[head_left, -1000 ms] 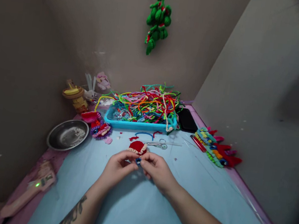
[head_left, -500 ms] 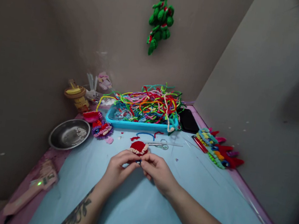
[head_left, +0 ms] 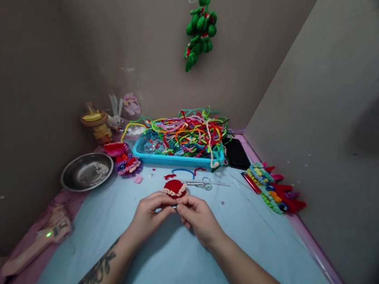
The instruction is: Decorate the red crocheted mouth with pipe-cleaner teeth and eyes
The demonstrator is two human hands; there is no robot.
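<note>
Both hands met at centre, fingers curled. Left hand (head_left: 152,209) and right hand (head_left: 201,217) pinched small dark piece (head_left: 174,207) between fingertips, mostly hidden. From hands: red fuzzy piece with cream ruffled edge (head_left: 174,187) lay at 12 o'clock, just beyond fingertips; contact unclear. Scissors (head_left: 201,186) lay near, between 1 and 2 o'clock. Blue tray (head_left: 177,160), heaped with multicoloured fuzzy stems (head_left: 190,130), sat farther at 12; metal bowl (head_left: 86,172) towards 10; pink glue gun (head_left: 39,245), green light lit, at 8.
</note>
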